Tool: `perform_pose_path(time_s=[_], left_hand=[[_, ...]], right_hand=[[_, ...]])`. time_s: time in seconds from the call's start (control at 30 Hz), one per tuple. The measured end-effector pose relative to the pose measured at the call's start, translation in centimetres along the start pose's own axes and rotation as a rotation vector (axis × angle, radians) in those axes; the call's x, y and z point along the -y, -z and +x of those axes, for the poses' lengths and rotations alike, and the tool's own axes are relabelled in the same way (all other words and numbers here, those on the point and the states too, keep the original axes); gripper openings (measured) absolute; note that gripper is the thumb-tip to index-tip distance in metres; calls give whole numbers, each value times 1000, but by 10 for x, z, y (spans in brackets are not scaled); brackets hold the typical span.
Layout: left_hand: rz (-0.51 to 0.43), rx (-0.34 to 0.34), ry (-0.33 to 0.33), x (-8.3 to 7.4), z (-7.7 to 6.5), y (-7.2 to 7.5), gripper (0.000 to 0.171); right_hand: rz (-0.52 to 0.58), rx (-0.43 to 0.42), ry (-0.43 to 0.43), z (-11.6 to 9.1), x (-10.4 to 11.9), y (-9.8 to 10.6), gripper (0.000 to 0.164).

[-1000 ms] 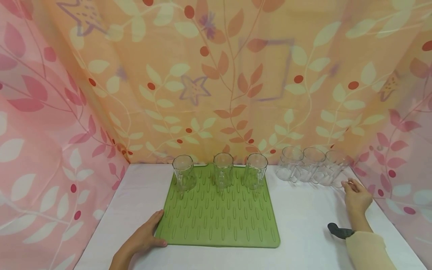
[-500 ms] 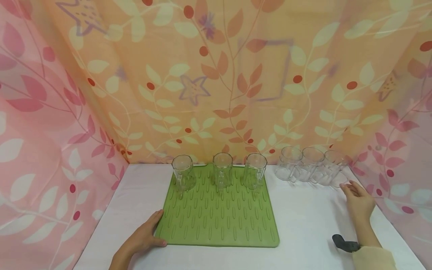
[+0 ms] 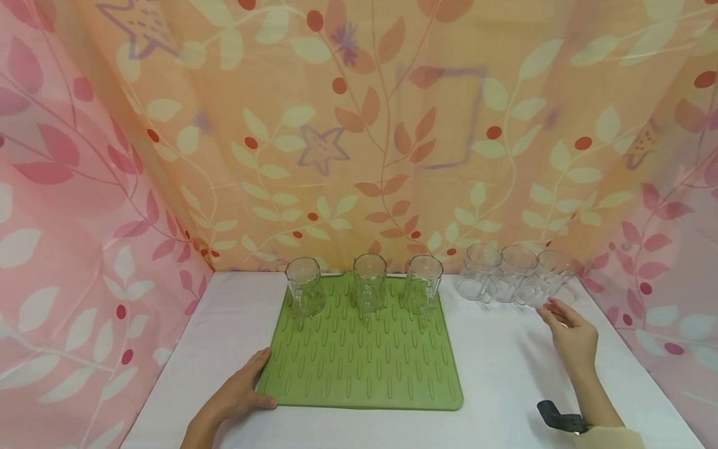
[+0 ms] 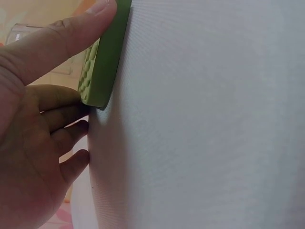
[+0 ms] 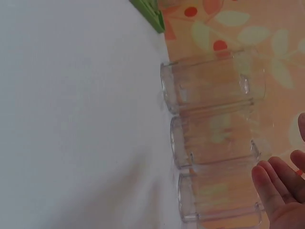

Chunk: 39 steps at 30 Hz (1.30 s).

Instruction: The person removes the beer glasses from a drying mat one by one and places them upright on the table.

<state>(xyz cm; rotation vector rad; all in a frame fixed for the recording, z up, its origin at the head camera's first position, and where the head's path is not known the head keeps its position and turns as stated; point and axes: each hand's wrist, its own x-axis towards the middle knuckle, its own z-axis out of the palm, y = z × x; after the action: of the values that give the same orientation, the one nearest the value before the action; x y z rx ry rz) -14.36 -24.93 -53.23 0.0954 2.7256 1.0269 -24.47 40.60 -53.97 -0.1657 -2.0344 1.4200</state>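
A green ribbed mat [image 3: 364,362] lies on the white table. Against its front left corner rests my left hand [image 3: 238,393], its thumb along the front edge and its fingers at the left edge. Along the back of the mat stand three clear glass mugs, a left one [image 3: 305,290], a middle one [image 3: 370,287] and a right one [image 3: 424,290]. Three more stand close together off the mat, among them a rightmost mug [image 3: 550,277]. My right hand [image 3: 573,337] holds nothing, its fingertips just in front of that mug; the right wrist view shows the fingers [image 5: 269,183] beside it.
White cloth covers the table [image 3: 505,368]. Behind the mugs rises an orange leaf-patterned curtain [image 3: 381,156], with pink curtains [image 3: 84,218] at the sides. A black piece [image 3: 561,418] is strapped to my right wrist.
My right hand has moved left from beside the rightmost mug to in front of it, after drawing back slightly. The left hand, mat and mugs stay put.
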Motion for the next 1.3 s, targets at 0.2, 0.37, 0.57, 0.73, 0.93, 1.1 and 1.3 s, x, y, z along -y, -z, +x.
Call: perform_pose_path(time_s=[0.2, 0.37, 0.57, 0.73, 0.93, 1.1, 1.3], left_hand=[[-14, 5, -14, 0, -2, 1, 114], [-9, -1, -12, -2, -3, 1, 114], [-18, -3, -16, -3, -2, 1, 114], [-3, -2, -20, 0, -1, 0, 115], [6, -15, -16, 1, 0, 0, 116], [-4, -8, -16, 0, -1, 0, 116], [-15, -7, -22, 0, -1, 0, 115]], right_hand=[[-75, 27, 40, -12, 11, -17, 40], [-30, 97, 65, -23, 27, -28, 38], [32, 163, 56, -37, 73, -42, 38], [0, 161, 90, -33, 35, -61, 39], [96, 184, 150, -37, 8, -89, 39], [205, 250, 147, -52, 65, -101, 38], [114, 270, 65, -67, 118, -116, 35]])
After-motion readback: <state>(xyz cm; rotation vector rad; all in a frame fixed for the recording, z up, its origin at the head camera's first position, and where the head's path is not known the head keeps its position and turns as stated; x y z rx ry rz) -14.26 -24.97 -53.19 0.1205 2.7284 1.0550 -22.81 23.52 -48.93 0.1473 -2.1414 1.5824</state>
